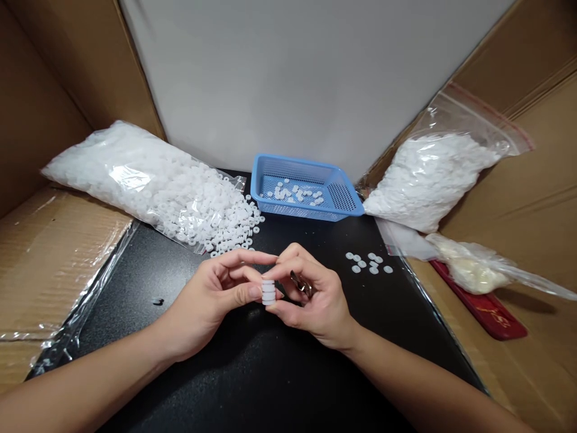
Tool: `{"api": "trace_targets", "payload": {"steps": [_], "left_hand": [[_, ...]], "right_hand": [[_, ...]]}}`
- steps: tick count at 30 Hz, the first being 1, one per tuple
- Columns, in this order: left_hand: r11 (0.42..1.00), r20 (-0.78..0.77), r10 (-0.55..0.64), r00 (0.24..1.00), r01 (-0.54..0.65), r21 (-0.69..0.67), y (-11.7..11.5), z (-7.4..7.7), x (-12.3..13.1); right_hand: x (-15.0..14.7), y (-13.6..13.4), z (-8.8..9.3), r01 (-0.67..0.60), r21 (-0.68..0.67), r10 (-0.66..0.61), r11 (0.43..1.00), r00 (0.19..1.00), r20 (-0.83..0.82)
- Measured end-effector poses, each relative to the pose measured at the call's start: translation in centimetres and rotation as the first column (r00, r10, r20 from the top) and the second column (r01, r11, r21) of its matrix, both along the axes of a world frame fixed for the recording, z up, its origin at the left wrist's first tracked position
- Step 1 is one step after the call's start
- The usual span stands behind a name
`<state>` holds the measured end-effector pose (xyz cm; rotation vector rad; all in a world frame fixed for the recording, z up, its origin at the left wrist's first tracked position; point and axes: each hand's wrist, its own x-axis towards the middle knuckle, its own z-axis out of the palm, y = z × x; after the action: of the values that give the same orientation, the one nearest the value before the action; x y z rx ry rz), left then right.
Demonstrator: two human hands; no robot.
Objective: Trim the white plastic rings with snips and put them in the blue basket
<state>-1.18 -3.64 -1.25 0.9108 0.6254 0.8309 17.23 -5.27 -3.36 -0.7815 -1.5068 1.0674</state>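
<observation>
My left hand (211, 300) and my right hand (311, 297) meet over the black table (252, 373). Between their fingertips they pinch a short stack of white plastic rings (268, 291). A thin metal tool (301, 282) also lies in my right hand, tucked under its fingers. Several loose white discs (369, 263) rest on the table just right of my right hand.
A large clear bag of white rings (148, 180) lies at the left, spilling some onto the table. A blue basket (345, 198) with several white parts stands at the back. Two more bags (428, 174) and a red flat item (487, 310) lie at the right. Cardboard walls surround the table.
</observation>
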Motion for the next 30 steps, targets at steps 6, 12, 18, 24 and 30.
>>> {"api": "trace_targets", "payload": {"steps": [6,12,18,24,30], "left_hand": [[1.0,-0.022,0.006,1.0,-0.005,0.026,0.1,-0.19,-0.18],[0.995,0.055,-0.103,0.993,0.103,0.012,-0.11,-0.35,-0.18],[0.996,0.027,-0.074,0.997,0.072,0.043,-0.04,-0.17,-0.09],[0.998,0.014,-0.036,0.999,0.035,0.054,0.03,-0.12,-0.01],[0.997,0.036,-0.062,0.997,0.06,0.044,0.01,-0.2,0.04]], "right_hand": [[-0.19,-0.09,-0.03,-0.036,-0.01,0.036,0.999,0.999,-0.037],[-0.43,-0.26,-0.28,-0.085,-0.113,0.078,0.99,0.995,-0.061],[-0.41,-0.37,-0.4,-0.084,-0.088,0.08,0.993,0.995,-0.052],[-0.52,-0.44,-0.6,-0.078,-0.061,0.075,0.995,0.996,-0.05],[-0.69,-0.43,-0.37,-0.076,-0.063,0.073,0.995,0.996,-0.058]]}}
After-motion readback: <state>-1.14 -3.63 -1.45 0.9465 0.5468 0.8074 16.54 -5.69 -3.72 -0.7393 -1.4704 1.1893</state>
